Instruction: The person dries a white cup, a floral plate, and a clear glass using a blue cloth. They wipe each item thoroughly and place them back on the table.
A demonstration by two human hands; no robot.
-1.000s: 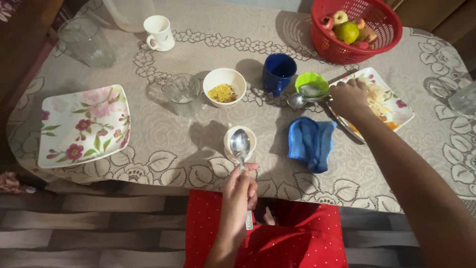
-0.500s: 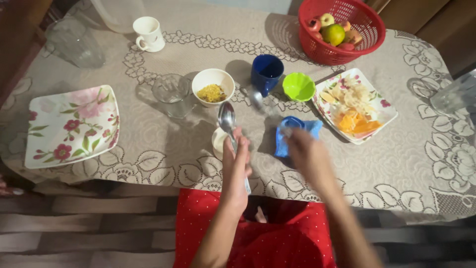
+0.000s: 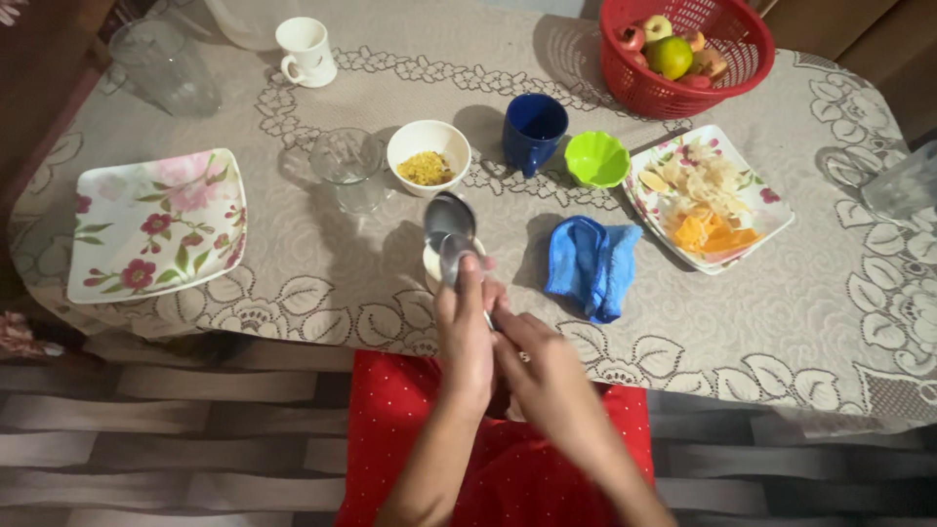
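My left hand (image 3: pixel 466 337) is closed around the handles of two metal spoons (image 3: pixel 450 226), whose bowls point up and away from me, one overlapping the other. The spoons hover over a small white cup (image 3: pixel 430 263) near the table's front edge. Pressed against my left hand from the right, my right hand (image 3: pixel 547 376) has its fingers on the lower ends of the spoon handles. A crumpled blue cloth (image 3: pixel 590 265) lies just right of the cup.
Across the lace tablecloth (image 3: pixel 322 283) stand a white bowl of yellow food (image 3: pixel 427 156), a blue mug (image 3: pixel 534 130), a green bowl (image 3: pixel 596 159), a floral plate of food (image 3: pixel 708 195), a red fruit basket (image 3: pixel 691 54), glasses (image 3: pixel 349 168), a white mug (image 3: pixel 305 49) and an empty floral plate (image 3: pixel 156 224).
My right hand left the food plate carrying a spoon, swept back across the blue cloth and joined my left hand. Two spoons are now held together over the white cup.
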